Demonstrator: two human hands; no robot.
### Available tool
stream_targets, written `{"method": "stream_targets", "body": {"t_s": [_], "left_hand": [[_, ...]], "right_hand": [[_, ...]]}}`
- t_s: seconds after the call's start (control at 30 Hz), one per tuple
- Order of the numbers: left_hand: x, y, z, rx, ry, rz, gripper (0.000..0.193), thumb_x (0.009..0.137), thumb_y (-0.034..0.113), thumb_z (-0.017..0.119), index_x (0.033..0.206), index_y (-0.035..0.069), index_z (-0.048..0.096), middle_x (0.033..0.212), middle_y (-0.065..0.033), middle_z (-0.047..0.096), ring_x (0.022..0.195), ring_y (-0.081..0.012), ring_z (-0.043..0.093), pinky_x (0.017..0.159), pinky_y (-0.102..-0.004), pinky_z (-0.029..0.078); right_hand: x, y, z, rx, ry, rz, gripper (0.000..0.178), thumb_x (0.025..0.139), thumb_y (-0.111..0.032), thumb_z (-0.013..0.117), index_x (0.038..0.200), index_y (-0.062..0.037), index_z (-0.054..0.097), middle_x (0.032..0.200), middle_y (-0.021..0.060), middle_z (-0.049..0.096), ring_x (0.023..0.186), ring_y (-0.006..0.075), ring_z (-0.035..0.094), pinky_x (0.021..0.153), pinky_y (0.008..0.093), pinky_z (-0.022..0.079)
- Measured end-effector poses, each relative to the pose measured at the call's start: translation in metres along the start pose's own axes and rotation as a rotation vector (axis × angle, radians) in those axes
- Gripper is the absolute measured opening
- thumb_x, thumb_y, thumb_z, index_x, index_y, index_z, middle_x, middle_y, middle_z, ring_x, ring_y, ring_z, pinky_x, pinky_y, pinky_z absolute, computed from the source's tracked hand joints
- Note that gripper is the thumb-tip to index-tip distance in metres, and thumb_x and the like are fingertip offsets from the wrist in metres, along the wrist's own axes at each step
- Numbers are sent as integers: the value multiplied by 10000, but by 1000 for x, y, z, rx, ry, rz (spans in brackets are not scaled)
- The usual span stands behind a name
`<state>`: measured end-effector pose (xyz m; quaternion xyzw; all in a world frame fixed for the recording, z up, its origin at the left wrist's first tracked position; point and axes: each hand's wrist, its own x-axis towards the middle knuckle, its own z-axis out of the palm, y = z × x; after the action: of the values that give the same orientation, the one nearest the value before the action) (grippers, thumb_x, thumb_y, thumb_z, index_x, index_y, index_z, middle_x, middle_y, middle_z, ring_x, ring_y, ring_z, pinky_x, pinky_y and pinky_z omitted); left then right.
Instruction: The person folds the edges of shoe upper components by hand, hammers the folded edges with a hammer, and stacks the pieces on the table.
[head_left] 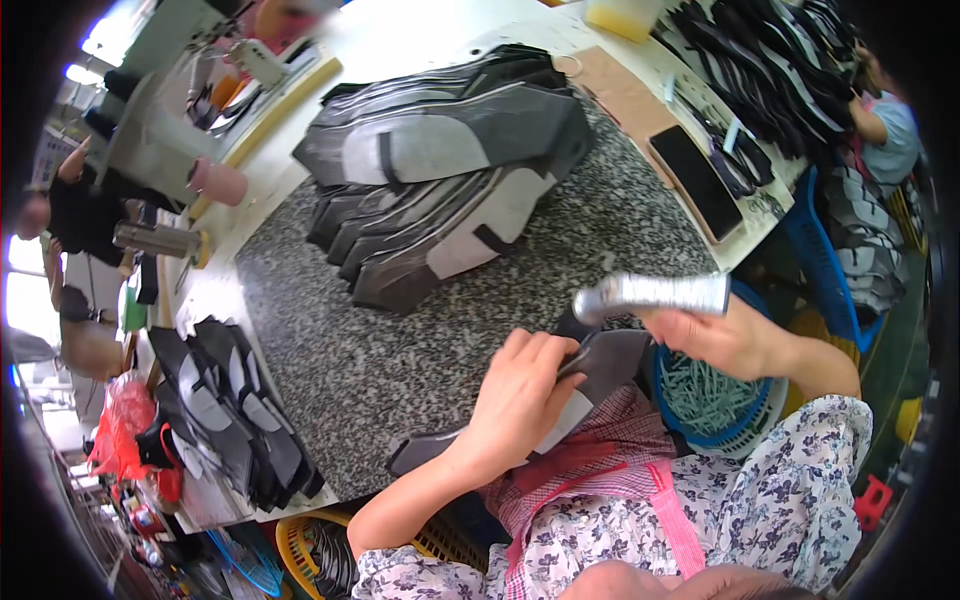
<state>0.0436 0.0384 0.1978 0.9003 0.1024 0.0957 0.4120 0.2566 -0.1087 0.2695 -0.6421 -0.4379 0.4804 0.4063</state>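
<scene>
My right hand (pixel 705 340) is closed around a silvery metal hammer (pixel 655 294), whose rounded end points left over the work. Most of its grip is hidden by my fingers. Just left of it, my left hand (pixel 525 385) pinches a dark grey shoe upper piece (pixel 612 362) with a lighter grey panel, at the near edge of the speckled stone slab (pixel 400 370). Part of that piece lies under my left hand and wrist. Farther back on the slab, stacks of similar shoe upper pieces (pixel 430 150) lie fanned out and overlapping.
More pieces (pixel 225 410) lie on the table's left edge. A black phone (pixel 695 180) and scissors (pixel 735 160) lie at the right. Below my right arm is a blue basket (pixel 665 395) of pale strips. Pink thread (pixel 218 182) stands far left; other people are nearby.
</scene>
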Motion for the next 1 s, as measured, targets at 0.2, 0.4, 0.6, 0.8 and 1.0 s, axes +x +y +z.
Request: {"method": "stream_targets", "body": {"t_s": [0.2,0.4,0.6,0.8,1.0], "left_hand": [[25,5,-3,-31,-97,-35,334,865,28,737,1177,16,619,980,-124,647,941,-311,597,876,-404,489],[32,0,-28,-838,-530,-323,314,919,-18,624,1228,-18,566,1038,-153,684,1004,-208,671,916,-362,508],[38,5,-7,-41,-161,-135,427,786,13,756,1207,36,689,1021,-103,618,1044,-309,533,947,-411,476],[49,-2,-10,-10,-149,-99,423,761,61,821,1175,57,731,1043,-83,647,1043,-296,526,940,-401,473],[53,-21,1,39,-49,88,194,813,77,778,1006,70,782,938,-23,664,972,-258,555,873,-397,432]], "right_hand": [[-33,39,-16,-321,-139,55,268,1031,-132,570,1252,2,638,807,54,628,733,139,626,681,314,494],[-68,42,-34,284,-22,72,405,1064,-179,537,1429,-6,558,1025,32,719,761,128,672,689,287,507],[-34,19,-19,-195,-152,57,186,960,-161,563,1061,-7,537,765,203,605,727,438,641,616,453,492],[-28,37,-3,-220,-135,141,120,974,-125,501,979,-10,465,726,241,600,719,476,627,614,505,471],[-27,28,-10,-219,-141,94,123,986,-112,492,1033,1,508,737,235,615,736,461,652,622,472,497]]}}
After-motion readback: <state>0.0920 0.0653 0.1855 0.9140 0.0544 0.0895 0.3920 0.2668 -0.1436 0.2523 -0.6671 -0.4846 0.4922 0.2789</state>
